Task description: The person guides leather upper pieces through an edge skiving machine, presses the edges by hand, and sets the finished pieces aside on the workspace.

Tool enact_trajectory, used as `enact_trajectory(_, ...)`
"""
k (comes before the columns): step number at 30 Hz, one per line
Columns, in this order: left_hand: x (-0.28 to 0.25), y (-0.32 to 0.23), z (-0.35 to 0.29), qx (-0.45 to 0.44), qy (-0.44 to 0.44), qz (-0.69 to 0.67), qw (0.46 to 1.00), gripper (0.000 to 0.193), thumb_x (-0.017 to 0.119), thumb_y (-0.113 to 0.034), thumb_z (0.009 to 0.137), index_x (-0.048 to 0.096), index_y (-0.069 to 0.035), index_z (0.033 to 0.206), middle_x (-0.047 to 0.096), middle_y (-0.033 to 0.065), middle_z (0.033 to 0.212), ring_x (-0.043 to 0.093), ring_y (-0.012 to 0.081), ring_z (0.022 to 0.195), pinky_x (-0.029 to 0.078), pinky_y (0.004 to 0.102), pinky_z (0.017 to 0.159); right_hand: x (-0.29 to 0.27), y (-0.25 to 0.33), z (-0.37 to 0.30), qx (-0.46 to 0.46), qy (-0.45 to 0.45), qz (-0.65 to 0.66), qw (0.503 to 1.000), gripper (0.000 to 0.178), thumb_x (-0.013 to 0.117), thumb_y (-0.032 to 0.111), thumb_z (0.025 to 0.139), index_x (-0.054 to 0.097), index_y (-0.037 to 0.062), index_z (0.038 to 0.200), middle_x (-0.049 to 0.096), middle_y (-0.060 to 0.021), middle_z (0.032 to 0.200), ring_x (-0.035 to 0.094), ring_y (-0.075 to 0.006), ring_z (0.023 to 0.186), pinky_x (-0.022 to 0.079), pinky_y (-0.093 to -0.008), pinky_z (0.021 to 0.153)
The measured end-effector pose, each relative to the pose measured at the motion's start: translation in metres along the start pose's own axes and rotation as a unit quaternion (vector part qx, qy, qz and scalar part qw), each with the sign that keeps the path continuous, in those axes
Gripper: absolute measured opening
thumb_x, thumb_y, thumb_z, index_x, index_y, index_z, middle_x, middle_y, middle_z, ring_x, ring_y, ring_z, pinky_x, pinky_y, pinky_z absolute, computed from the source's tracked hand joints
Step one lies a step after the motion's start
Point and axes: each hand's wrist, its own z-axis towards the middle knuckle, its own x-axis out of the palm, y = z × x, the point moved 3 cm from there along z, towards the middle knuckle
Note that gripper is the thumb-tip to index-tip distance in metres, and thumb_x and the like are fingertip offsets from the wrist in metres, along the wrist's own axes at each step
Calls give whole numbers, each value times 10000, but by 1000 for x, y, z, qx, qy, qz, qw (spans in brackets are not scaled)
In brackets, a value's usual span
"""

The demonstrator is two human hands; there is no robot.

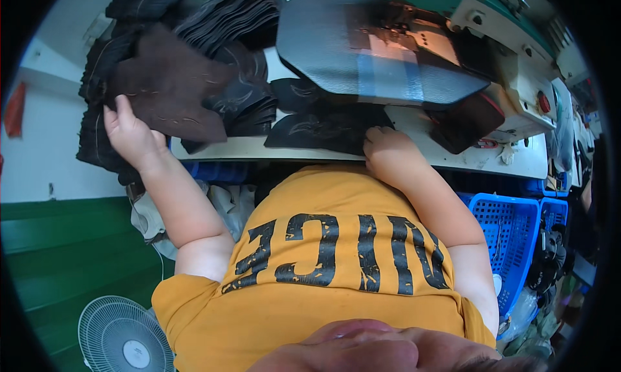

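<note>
At the left, my left hand (132,136) is closed on the edge of a dark brown leather piece (171,81) with pointed corners and pale stitched lines. The piece is raised and slightly blurred, above dark stacked pieces. My right hand (390,153) has its fingers curled at the right end of a black leather piece (317,132) with a stitched pattern, which lies flat along the table's front edge. Its fingertips are partly hidden against the leather. Just behind lies another black stitched piece (294,90).
Stacks of black leather pieces (226,16) fill the back left of the white table (259,149). A sewing machine (524,81) with a grey-blue work plate (323,42) stands at the back right. Blue baskets (511,242) sit below right, a fan (126,339) lower left.
</note>
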Motion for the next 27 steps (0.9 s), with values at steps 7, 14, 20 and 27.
enact_trajectory(7, 20, 30, -28, 251, 271, 431, 823, 433, 590, 14, 1013, 714, -180, 1380, 738, 126, 1339, 701, 279, 1248, 431, 520, 1175, -4, -6, 10, 32, 92, -43, 994, 154, 686, 39, 815, 777, -3, 932, 685, -170, 1069, 688, -339, 1005, 590, -425, 871)
enact_trajectory(14, 11, 171, -120, 128, 397, 580, 700, 377, 606, -129, 1015, 719, -246, 1355, 713, 16, 1410, 588, 333, 1411, 228, 717, 1231, 3, -18, -3, 22, 56, -46, 997, 133, 699, 48, 802, 734, 26, 929, 664, -143, 1020, 678, -347, 959, 575, -436, 840)
enact_trajectory(20, 37, 149, -132, 205, 387, 493, 752, 340, 701, -255, 973, 741, -171, 1300, 705, 54, 1421, 594, 350, 1381, 283, 668, 1213, 17, -41, -9, 112, -114, 43, 986, 156, 692, 81, 851, 690, 58, 1006, 685, -160, 981, 679, -394, 902, 558, -488, 786)
enact_trajectory(27, 127, 117, -218, 163, 624, 280, 711, 430, 763, -270, 919, 734, -42, 1282, 721, 197, 1305, 685, 386, 1206, 548, 463, 1033, 21, -54, -8, 62, -292, 47, 953, 206, 677, 45, 914, 669, 85, 1116, 713, -164, 976, 677, -412, 874, 549, -513, 774)
